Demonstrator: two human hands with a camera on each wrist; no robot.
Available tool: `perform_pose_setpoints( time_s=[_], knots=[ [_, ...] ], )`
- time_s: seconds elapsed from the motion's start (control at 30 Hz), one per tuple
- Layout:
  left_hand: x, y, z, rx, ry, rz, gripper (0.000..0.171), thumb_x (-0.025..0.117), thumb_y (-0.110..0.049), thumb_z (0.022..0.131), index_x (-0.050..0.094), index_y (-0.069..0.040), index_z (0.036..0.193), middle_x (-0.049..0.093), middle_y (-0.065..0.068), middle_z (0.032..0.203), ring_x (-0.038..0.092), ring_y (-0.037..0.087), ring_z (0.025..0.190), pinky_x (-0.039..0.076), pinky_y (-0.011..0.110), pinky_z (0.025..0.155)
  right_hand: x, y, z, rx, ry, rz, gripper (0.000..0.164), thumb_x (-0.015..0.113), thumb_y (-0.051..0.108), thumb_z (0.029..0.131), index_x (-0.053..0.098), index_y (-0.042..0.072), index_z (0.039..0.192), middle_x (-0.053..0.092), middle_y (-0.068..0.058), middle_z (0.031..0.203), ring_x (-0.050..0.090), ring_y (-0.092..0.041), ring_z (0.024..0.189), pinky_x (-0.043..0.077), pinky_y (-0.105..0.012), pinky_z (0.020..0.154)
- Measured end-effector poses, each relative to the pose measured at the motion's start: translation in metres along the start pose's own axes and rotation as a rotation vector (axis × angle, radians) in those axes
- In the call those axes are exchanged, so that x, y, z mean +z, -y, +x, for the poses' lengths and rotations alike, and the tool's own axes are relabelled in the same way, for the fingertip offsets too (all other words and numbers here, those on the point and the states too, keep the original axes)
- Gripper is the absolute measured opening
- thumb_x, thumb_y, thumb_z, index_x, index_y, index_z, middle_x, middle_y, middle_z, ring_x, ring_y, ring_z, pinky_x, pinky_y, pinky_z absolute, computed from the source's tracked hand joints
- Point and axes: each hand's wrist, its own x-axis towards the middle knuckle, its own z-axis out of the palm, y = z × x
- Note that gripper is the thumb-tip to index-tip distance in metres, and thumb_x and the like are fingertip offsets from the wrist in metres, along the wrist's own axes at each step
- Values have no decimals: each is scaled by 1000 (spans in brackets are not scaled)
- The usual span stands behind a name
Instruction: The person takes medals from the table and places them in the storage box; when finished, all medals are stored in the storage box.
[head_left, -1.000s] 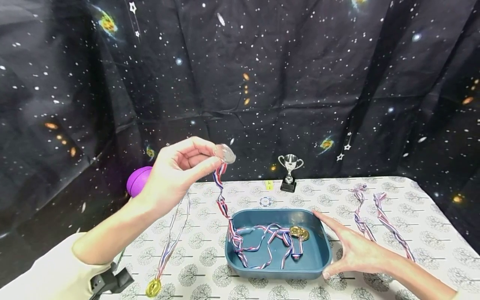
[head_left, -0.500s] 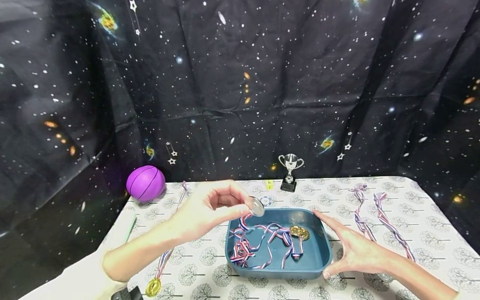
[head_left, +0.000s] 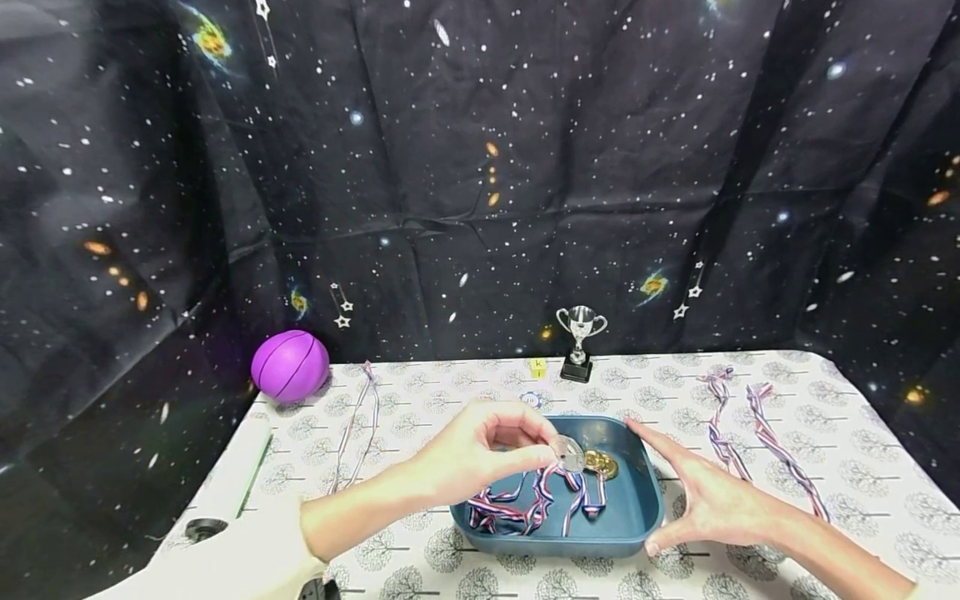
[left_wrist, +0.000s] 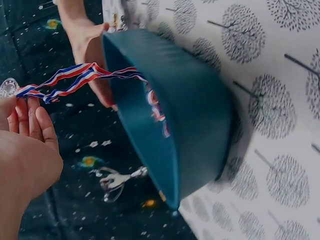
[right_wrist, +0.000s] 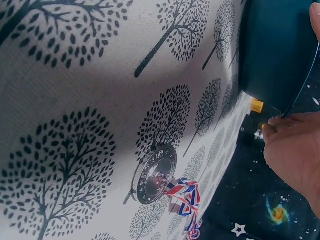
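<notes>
My left hand (head_left: 502,454) pinches a silver medal (head_left: 572,455) between thumb and fingers, over the blue-green plastic bin (head_left: 558,547). In the left wrist view its red, white and blue ribbon (left_wrist: 85,70) runs down into that bin. Gold medals (head_left: 602,464) lie inside at the right, with ribbons bunched to the left of them. My right hand (head_left: 720,504) spans the bin's right end, fingers straight and spread, the index at the far corner and the thumb at the near one.
A silver trophy cup (head_left: 580,342) stands behind the bin, near a small yellow cube (head_left: 537,367). A purple ball (head_left: 290,367) sits back left, beside a ribbon (head_left: 367,400). Two ribbons (head_left: 787,454) lie at the right; a silver medal (right_wrist: 156,175) rests on the patterned cloth.
My left hand has lowered the silver medal and carried it right, from above the bin's left edge to over its middle. The ribbon has gathered inside the bin. My right hand has stayed put.
</notes>
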Motion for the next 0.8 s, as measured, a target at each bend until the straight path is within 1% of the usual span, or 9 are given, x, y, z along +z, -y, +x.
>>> perform_pose_setpoints(
  time_s=[0.1,0.23,0.37,0.4,0.47,0.57,0.67,0.73,0.8],
  knots=[
    [8,11,7,-21,13,-37,13,76,-12,99,78,-9,112,79,-1,101,76,18,93,60,29,93,0,0,1,-2,0,7,135,99,55,64,25,12,169,39,-20,167,37,-23,151,24,-15,115],
    [18,28,16,-72,-16,-46,15,77,-14,99,78,-10,113,79,1,101,77,19,95,58,25,93,0,0,1,-3,-2,8,135,99,55,64,26,10,169,40,-19,166,39,-22,150,25,-15,115],
    [28,46,25,-115,-74,-30,15,78,-11,97,77,-8,112,77,0,97,77,19,90,57,21,85,0,0,1,-5,-7,-13,135,99,55,64,27,10,168,42,-19,165,42,-25,149,29,-19,115],
    [30,51,28,-122,-88,-28,15,78,-10,97,76,-7,112,77,0,95,77,21,89,58,22,84,0,0,0,-6,-8,-17,135,99,55,64,27,10,168,42,-19,165,42,-26,149,30,-20,116],
    [34,59,33,-151,-124,-20,15,80,-9,95,75,-6,109,77,-1,92,77,26,87,60,24,79,0,0,0,-5,-7,-19,135,99,55,64,26,10,168,42,-19,165,42,-26,149,30,-21,116],
    [39,71,39,-219,-187,20,12,82,-10,94,75,-7,103,77,-1,86,77,31,82,62,28,74,0,0,0,2,-3,-15,135,99,55,64,26,11,169,41,-18,166,41,-26,149,31,-23,116],
    [42,82,45,-293,-242,60,10,83,-10,93,76,-7,99,77,0,80,77,28,74,64,33,70,0,1,0,13,-2,-28,136,99,57,63,25,13,169,40,-17,167,42,-31,148,35,-28,116],
    [43,87,48,-337,-268,84,7,83,-10,92,78,-9,96,77,0,77,76,23,69,64,33,67,0,1,0,19,0,-39,136,98,57,63,25,14,170,39,-17,167,43,-35,147,38,-34,116],
    [45,90,50,-370,-289,91,5,83,-9,91,79,-11,93,76,0,75,75,21,67,64,33,65,0,2,0,24,0,-49,137,98,58,63,25,14,170,39,-17,167,44,-38,146,40,-39,116]
  ],
)
